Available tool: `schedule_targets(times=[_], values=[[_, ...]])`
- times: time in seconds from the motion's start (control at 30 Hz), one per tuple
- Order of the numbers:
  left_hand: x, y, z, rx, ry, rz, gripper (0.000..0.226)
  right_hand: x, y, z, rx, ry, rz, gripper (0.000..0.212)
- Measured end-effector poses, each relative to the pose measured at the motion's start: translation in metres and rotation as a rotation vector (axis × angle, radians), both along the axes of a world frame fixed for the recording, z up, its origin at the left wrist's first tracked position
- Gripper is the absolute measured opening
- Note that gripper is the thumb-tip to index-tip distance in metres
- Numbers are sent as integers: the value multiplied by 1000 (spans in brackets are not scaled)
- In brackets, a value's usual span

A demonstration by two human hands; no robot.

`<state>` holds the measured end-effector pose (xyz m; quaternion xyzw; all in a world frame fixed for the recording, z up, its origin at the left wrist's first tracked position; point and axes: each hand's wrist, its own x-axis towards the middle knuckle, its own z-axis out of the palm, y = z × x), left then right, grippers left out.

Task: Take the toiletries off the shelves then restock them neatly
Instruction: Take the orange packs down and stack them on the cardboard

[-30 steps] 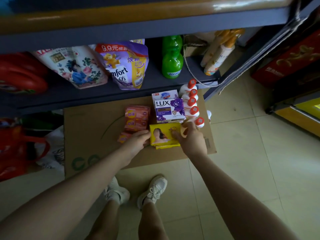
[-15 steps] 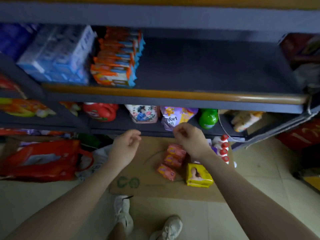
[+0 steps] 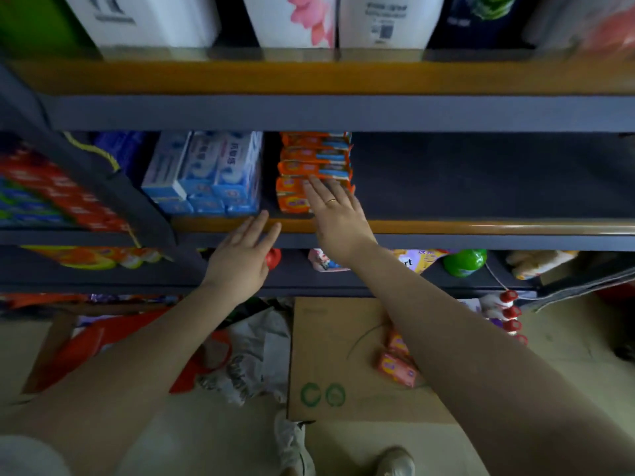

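A stack of orange soap packs [image 3: 314,156] sits on the middle shelf [image 3: 481,180], with blue-and-white boxes [image 3: 209,173] to its left. My right hand [image 3: 335,218] reaches over the shelf edge with straight fingers and its fingertips touch the front orange pack. My left hand [image 3: 245,254] is raised just below the shelf's wooden lip [image 3: 446,227], fingers straight, holding nothing. On the floor lies a cardboard sheet [image 3: 330,355] with orange soap bars [image 3: 397,364] and red-capped white bottles [image 3: 507,314] on it, partly hidden by my right arm.
The middle shelf is bare to the right of the orange packs. The lower shelf holds a green bottle [image 3: 464,262], refill pouches [image 3: 414,261] and a red jug [image 3: 273,258]. White bottles [image 3: 295,18] stand on the top shelf. Red bags [image 3: 113,341] lie on the floor at left.
My view has tilted up from the floor to the shelves. Both hands have risen from the items on the cardboard to the middle shelf, and the right one now touches the orange packs.
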<state>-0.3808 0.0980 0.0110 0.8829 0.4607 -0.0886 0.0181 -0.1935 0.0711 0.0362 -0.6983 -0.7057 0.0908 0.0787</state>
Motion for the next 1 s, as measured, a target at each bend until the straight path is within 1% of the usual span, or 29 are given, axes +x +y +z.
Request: schedule_targets(times=[0.07, 0.1, 0.17, 0.2, 0.33, 0.43, 0.53, 0.63, 0.73, 0.83, 0.87, 0.93, 0.97, 1.0], values=[[-6, 5, -2, 64, 6, -71, 68, 2, 5, -7, -10, -130, 4, 90], [-9, 8, -3, 101, -24, -124, 71, 4, 3, -9, -12, -182, 13, 90], [-18, 14, -9, 153, -82, -208, 77, 8, -2, -8, -9, -210, 9, 77], [-21, 17, -11, 161, -88, -219, 78, 10, -5, -6, -5, -205, -3, 72], [-24, 19, -13, 154, -98, -222, 75, 15, -12, -3, 38, -164, -95, 70], [-28, 23, -14, 167, -102, -266, 75, 19, -9, 0, 102, -147, -190, 59], [-30, 23, -14, 125, -105, -278, 77, 20, 3, 9, 57, -128, -312, 51], [-29, 22, -12, 47, -155, -224, 70, 22, 14, 15, -17, -124, -398, 48], [-24, 22, -6, -2, -194, -172, 60, 22, 17, 20, -62, -169, -379, 48], [-18, 24, 4, -59, -225, -116, 59, 22, 10, 25, -71, -210, -304, 48], [-14, 23, 10, -96, -270, -88, 60, 23, 4, 26, -56, -212, -283, 49], [-6, 19, 24, -187, -457, -25, 62, 26, -12, 27, 29, -153, -276, 46], [-2, 16, 32, -220, -576, -13, 63, 29, -20, 27, 98, -65, -275, 44], [3, 11, 40, -243, -685, -17, 64, 32, -27, 27, 166, 63, -258, 42]])
